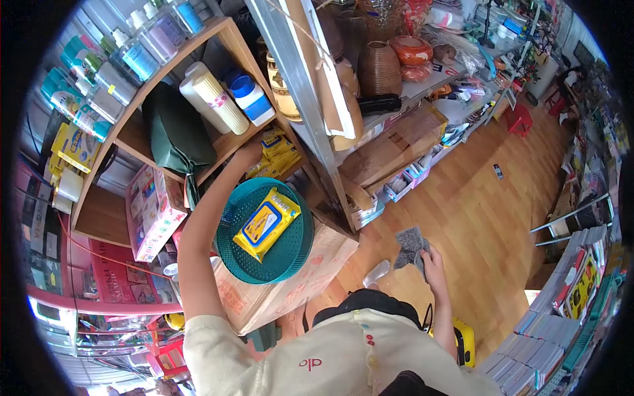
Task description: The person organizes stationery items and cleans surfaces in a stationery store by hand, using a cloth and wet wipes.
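Note:
My right hand (433, 266) is closed around a grey cloth (411, 247), which hangs out over the wooden floor. My left hand (248, 156) reaches into a low compartment of the wooden shelf, right beside yellow packs of wipes (277, 154); its fingers are hidden there. Below that arm, a green perforated basket (228, 254) rests on a cardboard box (290, 290). One yellow wipes pack with a blue-edged lid (267, 224) lies inside the basket.
The wooden shelf (105, 148) carries several bottles (139, 58), a dark green bag (170, 129) and a blue-and-white container (252, 102). A metal post (310, 112) stands close to the basket. Stacked books (548, 330) line the right side; a phone-like object (498, 171) lies on the floor.

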